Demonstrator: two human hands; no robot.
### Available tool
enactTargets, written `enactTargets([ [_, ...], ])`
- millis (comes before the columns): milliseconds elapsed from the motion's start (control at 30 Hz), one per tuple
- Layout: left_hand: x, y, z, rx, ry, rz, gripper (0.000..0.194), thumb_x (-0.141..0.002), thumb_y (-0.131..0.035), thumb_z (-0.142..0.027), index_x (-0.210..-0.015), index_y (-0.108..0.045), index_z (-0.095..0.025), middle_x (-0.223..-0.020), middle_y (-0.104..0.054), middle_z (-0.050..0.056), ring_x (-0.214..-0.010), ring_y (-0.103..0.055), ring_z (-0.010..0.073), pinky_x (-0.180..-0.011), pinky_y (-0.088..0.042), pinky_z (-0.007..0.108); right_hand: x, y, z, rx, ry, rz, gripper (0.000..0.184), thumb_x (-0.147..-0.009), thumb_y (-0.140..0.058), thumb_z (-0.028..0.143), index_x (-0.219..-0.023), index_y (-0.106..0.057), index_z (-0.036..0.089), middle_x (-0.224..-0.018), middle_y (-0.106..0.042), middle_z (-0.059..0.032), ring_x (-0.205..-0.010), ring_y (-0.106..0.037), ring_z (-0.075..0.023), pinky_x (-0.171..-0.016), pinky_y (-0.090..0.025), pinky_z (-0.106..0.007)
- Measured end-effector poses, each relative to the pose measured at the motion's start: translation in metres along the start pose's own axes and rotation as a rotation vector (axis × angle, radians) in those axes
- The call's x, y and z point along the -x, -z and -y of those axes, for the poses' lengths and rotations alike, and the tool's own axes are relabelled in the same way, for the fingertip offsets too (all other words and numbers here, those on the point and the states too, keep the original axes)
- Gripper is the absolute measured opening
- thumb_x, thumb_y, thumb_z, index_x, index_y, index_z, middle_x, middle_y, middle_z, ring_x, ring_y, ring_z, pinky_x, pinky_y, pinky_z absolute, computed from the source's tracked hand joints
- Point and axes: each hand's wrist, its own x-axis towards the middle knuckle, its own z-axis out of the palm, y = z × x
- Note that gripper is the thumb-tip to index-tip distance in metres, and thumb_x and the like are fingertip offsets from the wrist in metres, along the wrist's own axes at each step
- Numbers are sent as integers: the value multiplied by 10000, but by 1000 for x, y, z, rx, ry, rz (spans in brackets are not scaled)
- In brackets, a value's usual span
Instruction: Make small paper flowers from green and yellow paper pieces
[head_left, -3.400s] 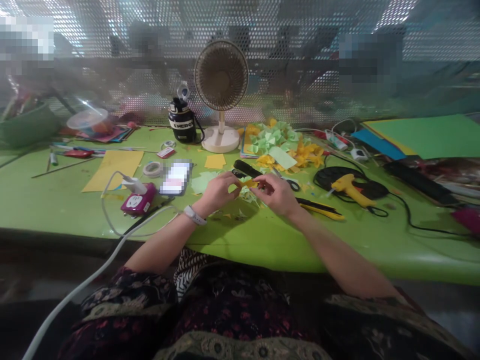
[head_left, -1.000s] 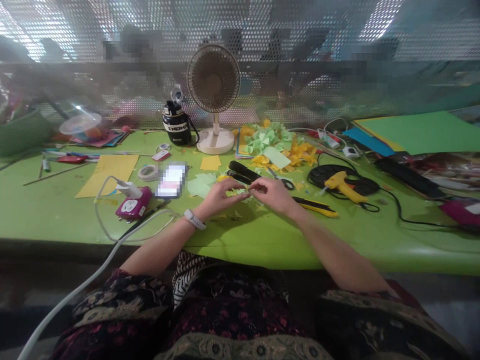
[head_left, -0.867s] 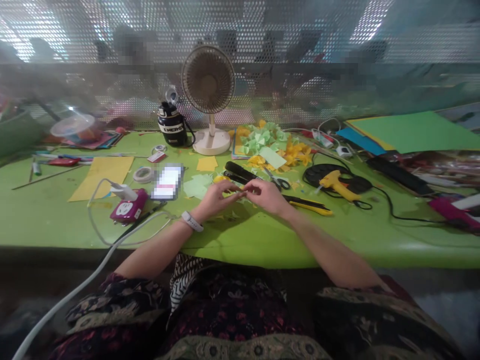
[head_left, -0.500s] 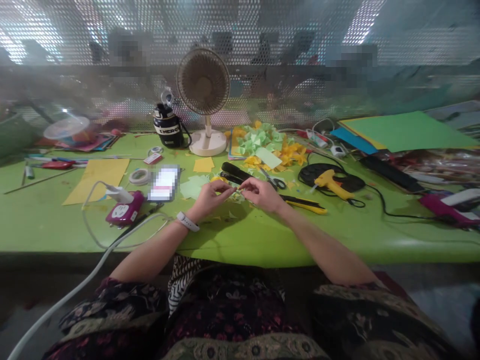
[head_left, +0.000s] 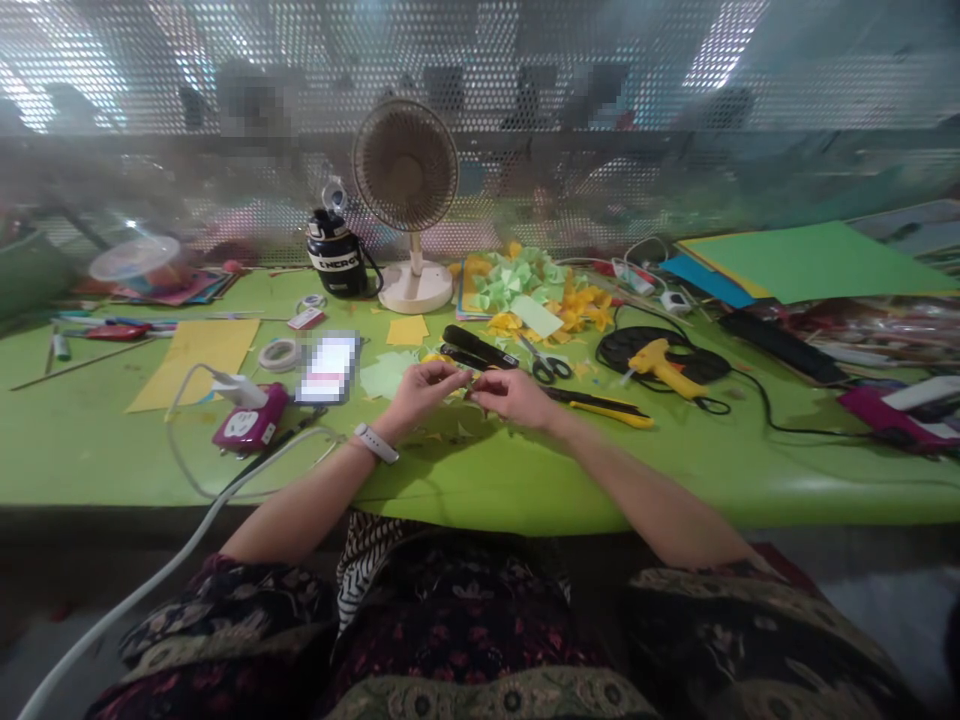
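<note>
Head view, looking down on a green work table (head_left: 450, 490). Left hand (head_left: 420, 390): half closed, fingertips pinched on a tiny paper scrap (head_left: 468, 382), its colour and shape too small to tell. White-banded smartwatch (head_left: 375, 443) worn on left wrist. Right hand (head_left: 514, 397): curled, fingers brought in just beside the scrap, hold on it unclear. Scrap located between both hands, held above the table.

Just past the hands: black stapler (head_left: 476, 346), black-handled scissors (head_left: 547, 369), and yellow-and-black utility knife (head_left: 600, 407), all lying on the table. Pale green paper scraps (head_left: 386, 375) left of the stapler. Heap of cut green and yellow paper (head_left: 525, 285) behind the scissors, beside a white desk fan (head_left: 405, 165) and black insulated bottle (head_left: 334, 255).

Left side: blurred phone (head_left: 328, 368), roll of tape (head_left: 279, 355), yellow card sheet (head_left: 191, 350), magenta power socket (head_left: 247, 425) with white plug (head_left: 238, 390) and white cable. Right side: yellow glue gun (head_left: 660, 365) on a coiled black cable (head_left: 637, 350), black power strip (head_left: 780, 347), stacked green card sheets (head_left: 810, 262). Perforated metal screen (head_left: 525, 60) along the back.
</note>
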Motion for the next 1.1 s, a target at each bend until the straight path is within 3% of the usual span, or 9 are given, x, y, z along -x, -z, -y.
enactTargets([
  [167,1,-1,0,35,31,25,361,-649,-842,-467,-791,-758,-146,-796,-738,64,-719,-642,145,-725,-513,292,-1,0,0,-71,-33,-40,307,-717,-740,433,-821,-668,153,-591,-600,30,-460,-447,-69,-452,-371,-220],
  [500,0,-1,5,80,25,18,356,-683,-826,-473,-781,-736,-143,-780,-718,46,-719,-624,128,-728,-498,278,-2,1,-1,-32,-48,-6,321,-704,-741,451,-790,-667,151,-589,-612,18,-462,-459,-69,-441,-358,-217],
  [667,-2,0,12,105,28,19,349,-716,-808,-466,-825,-742,-141,-793,-710,44,-722,-616,117,-729,-492,276,-3,9,-2,-47,-28,-79,386,-695,-755,512,-798,-661,153,-576,-587,31,-439,-428,-64,-423,-339,-220],
  [1100,-1,-1,7,146,178,138,427,-699,-808,-519,-837,-711,-127,-753,-704,43,-669,-644,116,-705,-546,298,-1,18,7,-26,-16,-177,395,-670,-786,533,-783,-683,168,-552,-583,29,-414,-415,-68,-396,-340,-224],
])
